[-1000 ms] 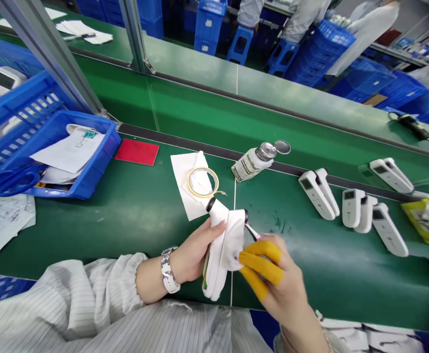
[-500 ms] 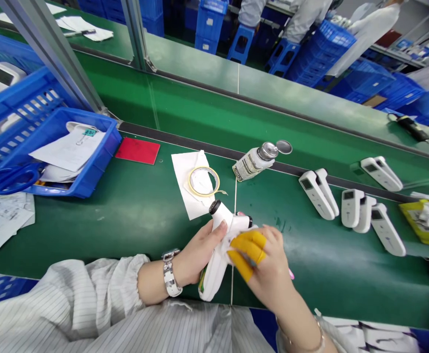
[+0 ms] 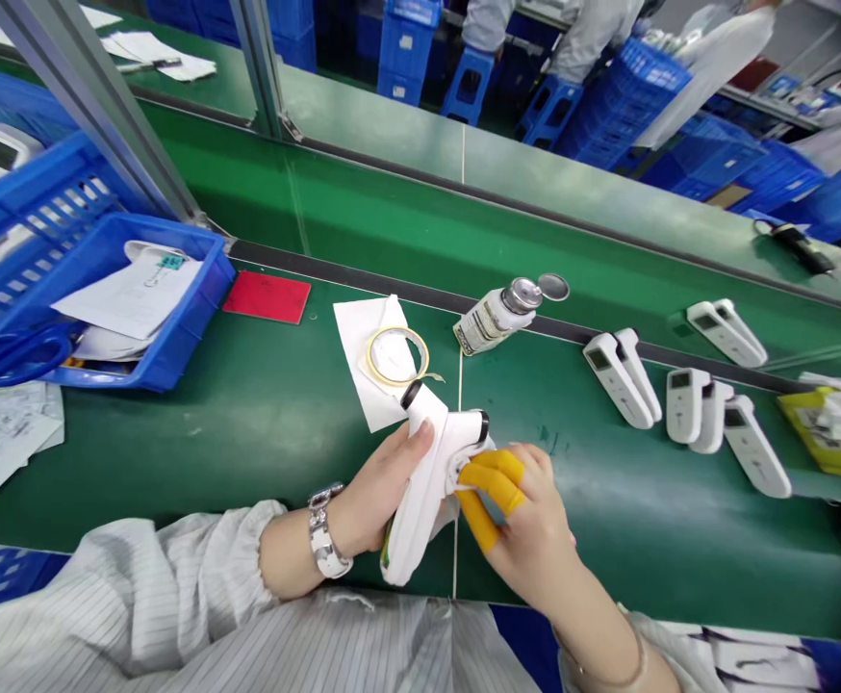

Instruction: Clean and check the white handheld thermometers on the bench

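My left hand (image 3: 381,486) grips a white handheld thermometer-like device (image 3: 427,481) by its handle, holding it just above the green table (image 3: 247,423). My right hand (image 3: 528,525), with yellow finger cots on two fingers, presses against the device's head, apparently with a small white cloth pinched under the fingers. Just beyond lie a ring of yellow tape (image 3: 396,355) on a white sheet (image 3: 363,332) and a tipped metal-capped bottle (image 3: 499,313).
Several more white devices (image 3: 687,395) lie to the right on the table. A blue bin (image 3: 139,303) with papers and a red card (image 3: 267,296) sit left; blue scissors (image 3: 9,351) rest nearby. A yellow packet (image 3: 828,428) lies far right. People sit across the conveyor.
The device has been turned and tilted in my left hand, and my right hand's yellow-covered fingers have shifted along its head. The devices on the belt have drifted slightly.
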A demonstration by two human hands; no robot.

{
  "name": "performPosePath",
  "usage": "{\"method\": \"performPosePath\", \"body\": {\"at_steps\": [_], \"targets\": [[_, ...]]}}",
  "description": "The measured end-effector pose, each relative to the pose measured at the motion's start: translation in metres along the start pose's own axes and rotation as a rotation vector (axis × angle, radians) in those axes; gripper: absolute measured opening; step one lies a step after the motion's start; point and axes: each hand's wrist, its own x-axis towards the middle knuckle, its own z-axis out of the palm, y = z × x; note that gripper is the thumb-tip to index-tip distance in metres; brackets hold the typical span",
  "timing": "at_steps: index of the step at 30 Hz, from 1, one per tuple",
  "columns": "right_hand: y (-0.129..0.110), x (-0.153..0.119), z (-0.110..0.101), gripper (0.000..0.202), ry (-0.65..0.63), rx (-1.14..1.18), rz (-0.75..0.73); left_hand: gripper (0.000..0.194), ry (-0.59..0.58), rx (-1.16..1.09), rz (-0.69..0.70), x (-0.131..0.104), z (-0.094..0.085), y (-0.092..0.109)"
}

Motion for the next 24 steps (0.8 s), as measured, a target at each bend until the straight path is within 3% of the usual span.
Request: {"method": "performPosePath", "body": {"at_steps": [5,11,16,20,24], "targets": [[-0.012,-0.001,-0.004,0.017,-0.033,0.141,-0.025,0.042,-0.149,-0.162,-0.012,-0.003,0.005,0.003],[-0.008,0.010,-0.002,0.014,-0.021,0.014,-0.019,0.042,-0.072,-0.099,-0.051,0.000,0.003,-0.001],[-0.009,0.013,-0.004,0.010,-0.193,0.139,-0.080,0.034,-0.071,-0.144,-0.017,0.000,0.003,-0.003],[-0.004,0.013,-0.004,0.007,-0.083,0.002,-0.051,0.041,-0.015,-0.082,-0.103,0.001,0.001,-0.005],[-0.002,0.012,-0.004,0.006,-0.183,0.099,-0.066,0.037,-0.026,-0.108,-0.070,0.001,0.001,-0.006]]}}
